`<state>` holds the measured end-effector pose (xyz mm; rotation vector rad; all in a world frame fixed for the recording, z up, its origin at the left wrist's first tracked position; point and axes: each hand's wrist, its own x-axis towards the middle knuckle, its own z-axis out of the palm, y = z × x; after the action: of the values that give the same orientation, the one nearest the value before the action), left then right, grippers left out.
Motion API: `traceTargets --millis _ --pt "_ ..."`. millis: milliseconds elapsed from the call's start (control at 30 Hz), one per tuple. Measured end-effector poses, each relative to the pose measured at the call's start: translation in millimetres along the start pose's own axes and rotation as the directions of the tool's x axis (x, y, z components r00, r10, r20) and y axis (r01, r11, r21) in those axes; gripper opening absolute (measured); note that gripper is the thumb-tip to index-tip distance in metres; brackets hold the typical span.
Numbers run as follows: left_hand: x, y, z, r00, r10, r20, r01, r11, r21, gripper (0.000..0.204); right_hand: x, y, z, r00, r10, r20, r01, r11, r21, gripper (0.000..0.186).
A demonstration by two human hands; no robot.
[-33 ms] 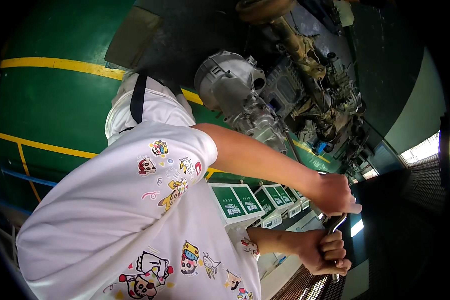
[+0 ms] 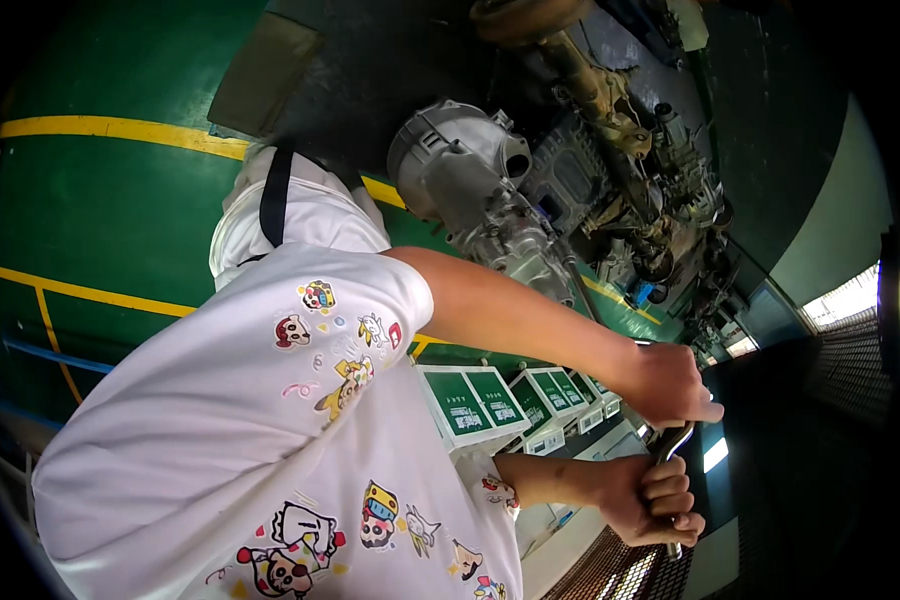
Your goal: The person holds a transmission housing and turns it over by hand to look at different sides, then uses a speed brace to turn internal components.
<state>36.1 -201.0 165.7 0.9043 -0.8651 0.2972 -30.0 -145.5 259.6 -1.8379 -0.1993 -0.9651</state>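
My two forearms reach across from the left side of the head view. Both hands close round one bent, shiny metal bar [image 2: 675, 440], which curves between them. My left hand [image 2: 667, 385], the upper one in the picture, grips its upper part, with one finger or the thumb poking out to the right. My right hand [image 2: 655, 500], just below, wraps its curled fingers round the lower part. A short end of the bar sticks out under it. Whatever the bar's upper end meets is hidden by my left hand.
A grey gearbox housing [image 2: 460, 170] stands beyond my left arm. Behind it lie several greasy metal parts and a rusty axle [image 2: 600, 90]. White-and-green boxes [image 2: 470, 405] stand in a row between my forearms. Yellow lines [image 2: 120, 127] cross the green floor. Mesh [image 2: 605, 570] shows below my right hand.
My right hand and the bar's lower end have shifted up very slightly in the picture. The grip of both hands looks the same.
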Motion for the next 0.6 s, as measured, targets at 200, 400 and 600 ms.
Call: traceTargets --millis 200,400,600 --pt "-6 -8 6 0.997 -0.070 0.039 0.069 0.997 0.013 0.020 6 7 -13 0.998 0.052 -0.047 -0.051 0.998 0.032 0.036" --pt "-1 -7 -11 0.981 -0.163 0.108 0.148 0.979 0.137 0.036 26 24 -34 0.993 0.114 -0.029 -0.108 0.982 0.152 0.035" --pt "-84 -17 -109 0.990 -0.140 0.032 0.128 0.961 0.246 0.045 28 37 -43 0.996 0.087 0.021 -0.089 0.977 0.196 0.035"
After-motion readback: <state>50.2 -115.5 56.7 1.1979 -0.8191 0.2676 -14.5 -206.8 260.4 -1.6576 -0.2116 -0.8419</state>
